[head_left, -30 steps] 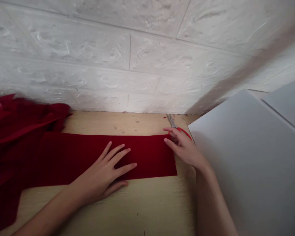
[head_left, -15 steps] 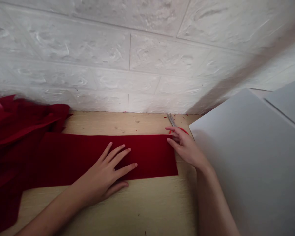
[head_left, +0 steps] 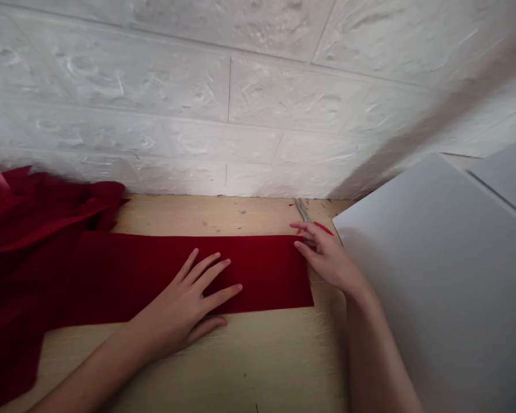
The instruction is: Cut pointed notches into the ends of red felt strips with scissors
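Red fabric strip and two bare hands on a wood-toned counter. The fabric strip [head_left: 266, 269] lies flat across the middle of the frame, from the left to right of centre. The left hand [head_left: 189, 298] rests palm down on it at centre, fingers spread and gripping nothing; the spread presumably distributes light pressure, keeping the cloth smooth and preventing it from sliding. The right hand [head_left: 327, 261] is at the strip's upper right corner, thumb and forefinger apart; whether its curled fingers pinch the edge cannot be told. Its position appears suited to steadying or squaring that corner. Red-handled scissors [head_left: 322, 228] lie partly hidden behind this hand, blades toward the wall [head_left: 198, 86], probably kept there within reach yet off the cloth.

The strip is deep red, matt and unpatterned, with nearly straight long edges and a slightly slanting right end. At left it merges into a rumpled fabric heap [head_left: 34, 229]; any join is too dark to discern. The counter [head_left: 262, 361] shows below the strip; a pale grey panel [head_left: 434, 258] occupies the right.
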The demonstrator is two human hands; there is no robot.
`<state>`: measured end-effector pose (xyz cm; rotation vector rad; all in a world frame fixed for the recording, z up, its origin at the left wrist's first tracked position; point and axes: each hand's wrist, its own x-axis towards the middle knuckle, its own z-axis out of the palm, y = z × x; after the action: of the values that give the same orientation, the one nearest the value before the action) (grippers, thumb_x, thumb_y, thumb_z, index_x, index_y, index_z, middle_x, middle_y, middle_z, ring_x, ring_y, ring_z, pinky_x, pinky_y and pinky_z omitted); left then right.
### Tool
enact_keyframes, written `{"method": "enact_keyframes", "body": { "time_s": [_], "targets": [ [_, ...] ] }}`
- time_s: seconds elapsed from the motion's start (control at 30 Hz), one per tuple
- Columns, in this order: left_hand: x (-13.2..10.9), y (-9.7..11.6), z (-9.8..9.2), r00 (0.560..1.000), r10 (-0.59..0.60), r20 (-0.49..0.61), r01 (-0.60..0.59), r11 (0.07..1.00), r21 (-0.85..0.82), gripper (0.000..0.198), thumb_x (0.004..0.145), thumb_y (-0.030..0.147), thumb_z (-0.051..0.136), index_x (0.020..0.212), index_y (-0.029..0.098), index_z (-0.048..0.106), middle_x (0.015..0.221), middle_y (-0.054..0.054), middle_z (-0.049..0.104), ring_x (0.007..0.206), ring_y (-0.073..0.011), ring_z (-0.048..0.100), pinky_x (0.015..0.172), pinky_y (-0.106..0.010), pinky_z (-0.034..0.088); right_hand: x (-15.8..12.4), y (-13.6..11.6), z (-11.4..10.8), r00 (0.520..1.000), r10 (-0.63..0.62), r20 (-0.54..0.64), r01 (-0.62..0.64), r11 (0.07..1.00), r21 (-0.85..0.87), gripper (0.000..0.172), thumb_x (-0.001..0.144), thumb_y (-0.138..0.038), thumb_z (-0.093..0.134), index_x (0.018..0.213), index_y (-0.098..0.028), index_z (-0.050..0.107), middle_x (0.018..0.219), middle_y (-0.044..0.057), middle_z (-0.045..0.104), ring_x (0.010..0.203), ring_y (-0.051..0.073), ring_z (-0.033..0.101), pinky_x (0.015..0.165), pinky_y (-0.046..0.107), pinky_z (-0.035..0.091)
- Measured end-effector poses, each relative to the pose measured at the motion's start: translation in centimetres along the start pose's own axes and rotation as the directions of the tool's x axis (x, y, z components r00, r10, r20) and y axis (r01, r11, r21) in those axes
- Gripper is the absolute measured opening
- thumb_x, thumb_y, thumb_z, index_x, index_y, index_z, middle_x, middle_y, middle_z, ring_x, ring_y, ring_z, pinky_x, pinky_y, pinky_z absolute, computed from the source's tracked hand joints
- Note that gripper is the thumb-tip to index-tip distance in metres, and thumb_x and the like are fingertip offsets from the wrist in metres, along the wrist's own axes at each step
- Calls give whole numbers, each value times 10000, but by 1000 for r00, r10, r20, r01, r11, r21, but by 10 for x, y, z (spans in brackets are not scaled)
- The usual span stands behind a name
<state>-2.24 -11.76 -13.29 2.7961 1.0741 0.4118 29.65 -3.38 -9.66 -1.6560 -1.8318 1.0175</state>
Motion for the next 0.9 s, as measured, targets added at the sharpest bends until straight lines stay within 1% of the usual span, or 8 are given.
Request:
{"method": "enact_keyframes", "body": {
  "time_s": [0.3, 0.4, 0.47, 0.53, 0.6, 0.67, 0.73, 0.9],
  "targets": [
    [3, 0, -1, 999, -21, 32, 23, 998, -54, 483, 987, 438, 532, 1464, 377, 494, 1555, -109, 439, 1465, -368, 357, 1141, -720, 311, 0, -3, 1, 1000, 14, 8, -14, 998, -59, 355, 910, -298, 526, 1249, -214, 591, 981, 88, 704, 951, 231, 705, 857, 407, 591],
    [4, 0, -2, 999, -38, 37, 41, 995, -88, 461, 984, 431, 537, 1441, 373, 525, 1544, -118, 453, 1464, -376, 357, 1139, -738, 288, -7, -12, 3, 992, -44, -115, 27, 989, -144, 383, 923, -334, 520, 1273, -190, 580, 1081, 125, 718, 981, 249, 714, 880, 428, 593],
    [4, 1, -3, 998, -46, 51, 51, 993, -109, 455, 982, 434, 539, 1432, 367, 539, 1536, -126, 464, 1463, -378, 360, 1142, -738, 280, -15, -24, 8, 963, -136, -231, 84, 971, -223, 389, 941, -357, 511, 1286, -190, 575, 1209, 148, 696, 1073, 273, 696, 943, 458, 576],
    [5, 2, -5, 997, -50, 63, 57, 991, -118, 449, 982, 440, 536, 1424, 364, 548, 1530, -133, 470, 1460, -384, 364, 1135, -746, 280, -23, -36, 18, 930, -227, -289, 131, 939, -317, 392, 967, -388, 499, 1299, -196, 579, 1271, 157, 678, 1135, 303, 673, 987, 500, 551],
    [5, 2, -6, 996, -60, 68, 68, 991, -117, 447, 980, 441, 539, 1421, 366, 550, 1537, -135, 461, 1465, -386, 357, 1134, -751, 275, -29, -44, 33, 920, -308, -243, 197, 899, -392, 430, 995, -414, 468, 1352, -192, 560, 1329, 163, 652, 1219, 318, 630, 1035, 518, 521],
    [5, 3, -7, 995, -71, 72, 79, 990, -118, 453, 976, 431, 551, 1425, 366, 545, 1547, -129, 450, 1474, -378, 344, 1148, -742, 260, -33, -41, 51, 920, -380, -97, 298, 839, -456, 511, 1018, -432, 409, 1445, -165, 495, 1481, 163, 538, 1379, 311, 506, 1121, 524, 457],
    [5, 3, -9, 994, -75, 81, 84, 989, -121, 460, 973, 422, 558, 1429, 363, 541, 1552, -125, 446, 1479, -371, 337, 1161, -732, 246, -34, -30, 69, 924, -382, 7, 327, 779, -535, 568, 1035, -423, 338, 1507, -122, 436, 1566, 165, 433, 1463, 304, 397, 1172, 538, 397],
    [5, 4, -12, 991, -79, 112, 96, 983, -156, 459, 976, 430, 549, 1428, 357, 543, 1554, -129, 442, 1486, -373, 327, 1168, -734, 225, -34, -4, 88, 935, -352, 39, 287, 687, -667, 598, 1049, -358, 237, 1546, -53, 373, 1614, 162, 333, 1503, 281, 321, 1211, 524, 344]
  ]
}}
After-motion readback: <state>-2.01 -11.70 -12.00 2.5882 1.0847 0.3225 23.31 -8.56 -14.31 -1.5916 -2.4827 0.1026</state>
